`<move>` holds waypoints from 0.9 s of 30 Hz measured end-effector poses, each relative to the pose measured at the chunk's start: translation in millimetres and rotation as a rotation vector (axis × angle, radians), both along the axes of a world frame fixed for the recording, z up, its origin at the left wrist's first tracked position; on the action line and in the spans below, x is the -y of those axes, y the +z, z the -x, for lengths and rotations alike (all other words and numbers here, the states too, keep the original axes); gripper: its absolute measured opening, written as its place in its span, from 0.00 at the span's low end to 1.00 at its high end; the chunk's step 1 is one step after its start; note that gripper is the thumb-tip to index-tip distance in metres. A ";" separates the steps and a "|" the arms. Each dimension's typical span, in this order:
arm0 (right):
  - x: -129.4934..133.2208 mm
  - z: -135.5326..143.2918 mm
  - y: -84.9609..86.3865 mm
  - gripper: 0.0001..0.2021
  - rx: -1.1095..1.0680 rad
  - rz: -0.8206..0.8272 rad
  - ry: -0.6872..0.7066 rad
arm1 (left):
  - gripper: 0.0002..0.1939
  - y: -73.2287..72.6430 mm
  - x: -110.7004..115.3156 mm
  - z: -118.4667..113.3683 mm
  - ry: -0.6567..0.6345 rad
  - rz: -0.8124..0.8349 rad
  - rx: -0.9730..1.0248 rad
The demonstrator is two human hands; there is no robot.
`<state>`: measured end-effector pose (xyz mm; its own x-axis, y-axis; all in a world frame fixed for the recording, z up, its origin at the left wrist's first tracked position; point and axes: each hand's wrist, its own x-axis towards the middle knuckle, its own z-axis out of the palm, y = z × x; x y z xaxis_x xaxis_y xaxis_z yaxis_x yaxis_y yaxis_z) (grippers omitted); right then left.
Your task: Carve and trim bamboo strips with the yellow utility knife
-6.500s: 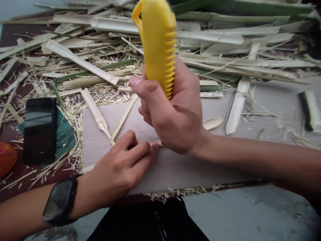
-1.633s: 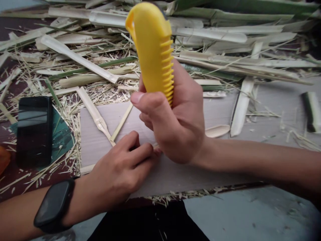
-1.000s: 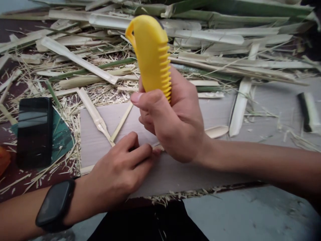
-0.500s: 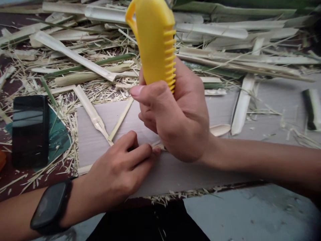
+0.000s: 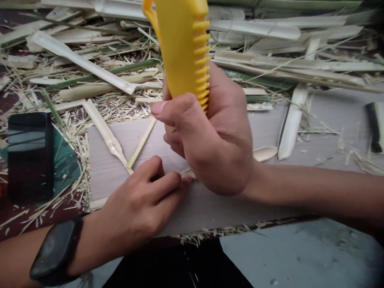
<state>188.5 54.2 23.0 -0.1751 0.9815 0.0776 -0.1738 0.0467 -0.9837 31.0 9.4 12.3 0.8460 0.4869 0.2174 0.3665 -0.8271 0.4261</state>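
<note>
My right hand (image 5: 222,140) is closed round a yellow ribbed-handled tool (image 5: 183,48) with a loop at its upper end. The tool stands upright, and its lower end is hidden behind my fist. To its left, my left hand (image 5: 144,196), with a black smartwatch (image 5: 55,248) on the wrist, has its fingers curled and pressed down on a pale carved bamboo strip (image 5: 105,132). The strip narrows where it runs under the knuckles. A bit of pale bamboo (image 5: 188,173) shows between the two hands. A thinner stick (image 5: 142,142) meets the strip at its narrow part.
Both hands are over a grey board (image 5: 210,212). Split bamboo pieces (image 5: 261,30) and shavings (image 5: 120,110) are heaped behind it. At left lies a black phone (image 5: 30,158) on a green sheet (image 5: 67,160). A spoon-shaped pale piece (image 5: 265,153) lies beyond my right wrist.
The view has shifted a little, so the phone and bamboo appear slightly further left and higher. Both hands keep almost the same pose and grip.
</note>
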 end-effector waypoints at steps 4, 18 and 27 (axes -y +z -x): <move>0.2 0.6 0.8 0.07 0.021 0.009 -0.034 | 0.08 -0.2 0.1 -0.7 -0.001 0.003 0.010; 2.0 0.7 3.0 0.07 0.021 0.002 -0.037 | 0.07 2.3 1.8 0.4 0.011 -0.011 -0.019; 3.2 -0.5 3.5 0.05 -0.014 -0.015 0.005 | 0.06 2.3 0.1 -0.7 0.018 -0.019 -0.023</move>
<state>189.0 50.9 26.6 -0.1784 0.9793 0.0952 -0.1878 0.0610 -0.9803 31.7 9.3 14.5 0.8419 0.4982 0.2071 0.3912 -0.8281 0.4016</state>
